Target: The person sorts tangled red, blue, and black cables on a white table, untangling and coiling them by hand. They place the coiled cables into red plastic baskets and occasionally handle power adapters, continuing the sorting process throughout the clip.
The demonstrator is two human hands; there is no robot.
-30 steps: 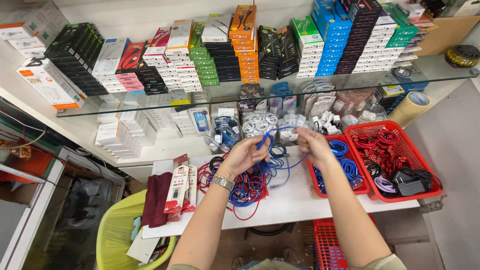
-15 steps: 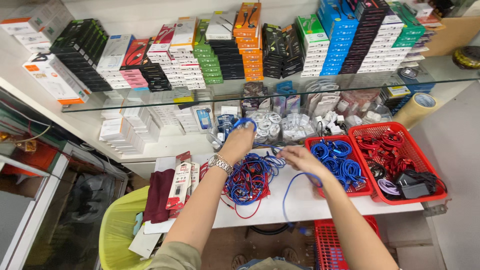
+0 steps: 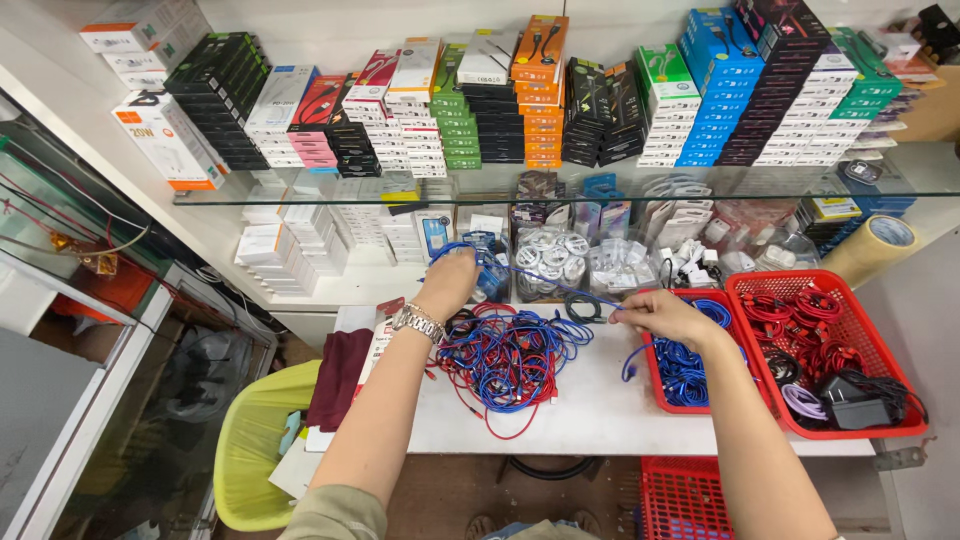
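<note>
Since the earlier frames both hands have drawn apart: the left hand (image 3: 447, 282) has gone up and away toward the back of the counter (image 3: 590, 410), and the right hand (image 3: 665, 316) has slid outward toward the baskets, so the blue cable (image 3: 560, 288) now runs taut between them.

Left hand: closed around one end of that cable, wrist with a metal watch (image 3: 418, 322) just below it. Right hand: fingers pinched narrow on the cable further along, with the loose tail (image 3: 632, 362) hanging down from under the palm.

Just below and between the hands lies a tangled heap of red and blue cables (image 3: 505, 362) on the white counter. Directly beneath the right hand sits a red basket of blue cables (image 3: 685, 370); further out on that side is a second red basket (image 3: 845, 345) with red cables and dark chargers. Beyond the left hand are clear packets of white coiled cables (image 3: 548, 258), and above them a glass shelf (image 3: 560, 195) stacked with boxed goods.

To handle this stretch well, I would judge it best to keep the cable lightly tensioned, not yanked, so it lifts free of the heap without dragging neighbours along, and to keep the pinch close to the plug end so the tail does not snag.
</note>
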